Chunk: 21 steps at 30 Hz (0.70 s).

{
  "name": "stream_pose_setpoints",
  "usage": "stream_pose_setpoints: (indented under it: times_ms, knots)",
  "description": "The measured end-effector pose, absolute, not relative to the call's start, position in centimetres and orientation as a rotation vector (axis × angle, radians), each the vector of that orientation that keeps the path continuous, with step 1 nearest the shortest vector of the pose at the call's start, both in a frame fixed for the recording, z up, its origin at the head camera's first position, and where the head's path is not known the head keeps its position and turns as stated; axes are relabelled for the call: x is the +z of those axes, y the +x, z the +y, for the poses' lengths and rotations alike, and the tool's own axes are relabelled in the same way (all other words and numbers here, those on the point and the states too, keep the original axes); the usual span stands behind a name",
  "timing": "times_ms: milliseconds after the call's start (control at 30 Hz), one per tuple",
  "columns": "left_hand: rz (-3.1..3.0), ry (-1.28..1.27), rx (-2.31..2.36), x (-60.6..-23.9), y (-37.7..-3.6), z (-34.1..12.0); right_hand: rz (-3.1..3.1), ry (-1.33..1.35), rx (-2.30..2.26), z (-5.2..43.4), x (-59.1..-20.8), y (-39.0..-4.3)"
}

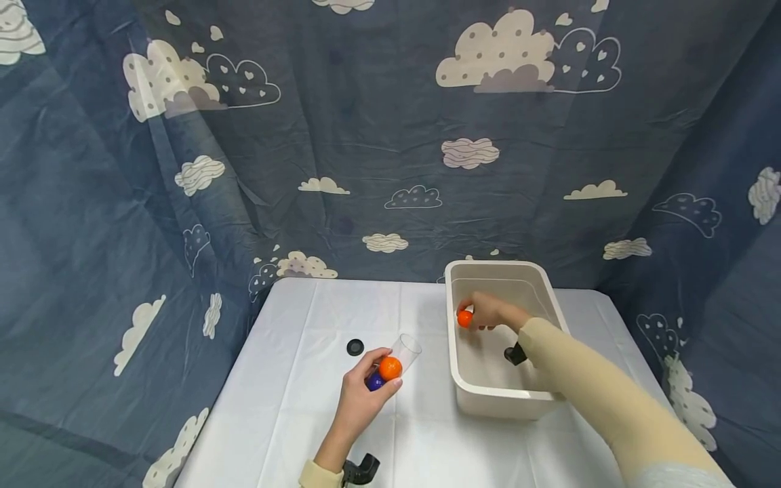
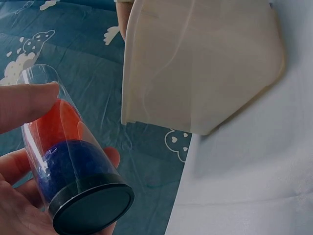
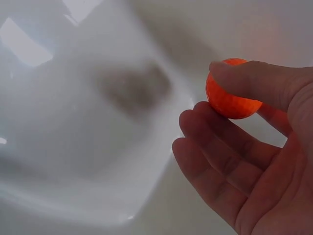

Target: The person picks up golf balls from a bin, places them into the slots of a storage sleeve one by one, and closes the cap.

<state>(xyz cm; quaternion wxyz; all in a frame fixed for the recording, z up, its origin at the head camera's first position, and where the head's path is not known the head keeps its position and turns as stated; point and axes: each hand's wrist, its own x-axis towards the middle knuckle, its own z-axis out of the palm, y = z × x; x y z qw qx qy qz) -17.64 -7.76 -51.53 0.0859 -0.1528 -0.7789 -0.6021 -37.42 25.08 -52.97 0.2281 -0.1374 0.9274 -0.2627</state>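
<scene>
Over the bench [image 1: 293,420], clear tube [image 1: 409,350]: tilted and off the cloth, orange ball [image 1: 390,369] inside towards the open end, blue ball [image 1: 375,381] down by the dark base.
Left hand [image 1: 360,398]: thumb on one side, fingers curved round the other, a snug hold on the tube and no more spread than its width.
Tube's feel: light, I'd say, thin-walled and smooth, likely to slip or dent under a hard squeeze; low on the barrel, near the base, looks the safest hold.
Loose orange ball [image 1: 465,319]: over in the bin [image 1: 506,403], near its left wall; whether it's off the floor, I can't tell.
Right hand [image 1: 488,312]: and there's the pinch, thumb across the ball, fingers bent behind and below, barely parted beyond it.
Ball's feel: small, light, probably stiff, ready to roll; best taken across its middle with the fingertips.
Right arm: stretched long over the bin's near right rim, wrist dipping inside.
Black cap [image 1: 355,348]: flat on the cloth, just beyond the left hand.
</scene>
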Motion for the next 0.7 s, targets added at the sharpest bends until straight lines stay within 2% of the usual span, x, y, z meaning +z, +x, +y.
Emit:
stream_pose_setpoints:
  times_ms: [700]
  knots:
    - [-2.306, -0.489, -1.840, -51.4, -17.7, -7.3, 2.690, -0.662, -0.835, 26.6, -48.7, -33.9]
